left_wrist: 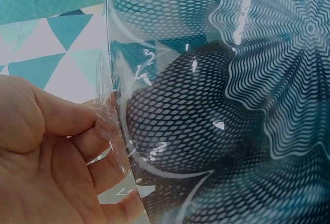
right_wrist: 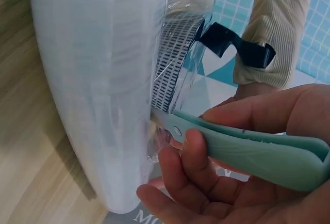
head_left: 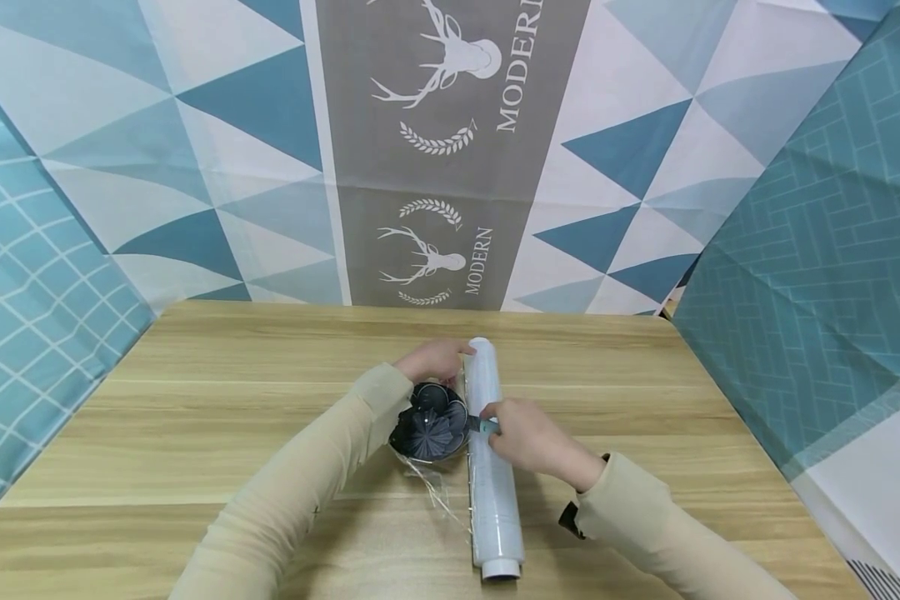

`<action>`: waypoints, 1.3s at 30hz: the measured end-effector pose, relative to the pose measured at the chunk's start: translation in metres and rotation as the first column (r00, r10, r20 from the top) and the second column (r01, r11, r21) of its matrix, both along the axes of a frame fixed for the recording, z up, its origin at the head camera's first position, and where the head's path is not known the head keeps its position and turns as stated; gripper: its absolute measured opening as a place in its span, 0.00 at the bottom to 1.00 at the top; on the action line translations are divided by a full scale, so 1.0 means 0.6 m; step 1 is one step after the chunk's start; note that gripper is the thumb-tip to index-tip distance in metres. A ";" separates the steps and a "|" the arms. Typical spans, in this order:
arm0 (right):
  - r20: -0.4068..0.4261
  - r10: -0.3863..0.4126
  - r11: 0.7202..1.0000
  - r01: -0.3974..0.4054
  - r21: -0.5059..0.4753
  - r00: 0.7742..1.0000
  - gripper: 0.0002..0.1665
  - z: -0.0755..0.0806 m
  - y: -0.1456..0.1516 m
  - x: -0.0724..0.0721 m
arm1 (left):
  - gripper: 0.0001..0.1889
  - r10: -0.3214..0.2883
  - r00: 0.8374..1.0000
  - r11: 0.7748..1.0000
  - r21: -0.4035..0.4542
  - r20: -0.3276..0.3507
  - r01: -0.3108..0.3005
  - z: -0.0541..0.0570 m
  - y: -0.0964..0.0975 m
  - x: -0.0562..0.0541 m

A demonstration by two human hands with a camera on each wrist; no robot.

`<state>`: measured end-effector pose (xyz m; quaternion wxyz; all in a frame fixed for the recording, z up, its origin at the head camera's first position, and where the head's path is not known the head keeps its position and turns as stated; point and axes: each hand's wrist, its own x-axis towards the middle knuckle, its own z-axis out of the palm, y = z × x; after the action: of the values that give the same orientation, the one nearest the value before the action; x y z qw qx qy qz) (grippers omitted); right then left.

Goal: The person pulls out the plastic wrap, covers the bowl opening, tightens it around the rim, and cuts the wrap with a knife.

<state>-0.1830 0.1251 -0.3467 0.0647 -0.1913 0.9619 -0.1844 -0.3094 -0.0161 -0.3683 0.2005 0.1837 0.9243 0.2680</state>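
Note:
A roll of clear plastic wrap (head_left: 495,500) lies lengthwise on the table, with film drawn off its left side over a dark, patterned, flower-shaped dish (head_left: 429,435). My left hand (head_left: 437,360) is at the dish's far side, by the roll's far end. In the left wrist view its thumb and fingers pinch the gathered film edge (left_wrist: 105,115). My right hand (head_left: 528,435) grips a folding knife by its light green handle (right_wrist: 252,154). The knife's blade (right_wrist: 161,117) points left, at the film between roll and dish; its tip is hidden.
The wooden table (head_left: 195,433) runs back to a patterned cloth wall (head_left: 435,183), with tiled-pattern cloths at both sides. Loose crumpled film (head_left: 431,483) trails from the dish's near side. A dark band (head_left: 572,518) shows at the right cuff.

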 end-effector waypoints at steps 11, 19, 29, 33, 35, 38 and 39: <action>0.039 0.041 0.999 -0.041 -0.010 0.998 0.14 0.008 -0.003 0.028 | 0.31 -0.013 1.000 1.000 0.008 0.013 0.013 0.001 0.000 -0.003; 0.035 0.054 0.999 -0.054 0.004 0.998 0.14 0.013 -0.004 0.044 | 0.31 -0.020 1.000 1.000 -0.015 -0.001 0.020 0.003 0.004 -0.001; 0.116 0.107 0.994 -0.106 -0.011 0.987 0.13 0.015 0.005 0.057 | 0.33 -0.047 0.998 0.999 -0.028 -0.031 0.046 0.005 0.003 0.003; 0.169 0.137 0.989 -0.125 -0.081 0.976 0.13 0.013 0.009 0.058 | 0.33 -0.043 0.999 0.999 -0.022 -0.034 0.042 0.005 0.002 0.003; 0.188 0.133 0.988 -0.115 -0.106 0.973 0.13 0.011 0.012 0.059 | 0.33 -0.033 0.999 0.999 -0.011 -0.023 0.033 0.005 0.002 0.003; 0.210 0.120 0.986 -0.092 -0.137 0.970 0.13 0.006 0.016 0.059 | 0.32 -0.021 1.000 1.000 0.002 -0.005 0.021 0.006 0.001 0.004; 0.216 0.116 0.986 -0.086 -0.144 0.969 0.13 0.005 0.018 0.059 | 0.32 -0.018 1.000 1.000 0.005 0.000 0.018 0.006 0.001 0.004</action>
<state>-0.1477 0.1357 -0.3438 0.1689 -0.2221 0.9230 -0.2649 -0.3068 -0.0154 -0.3645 0.2023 0.1925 0.9220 0.2683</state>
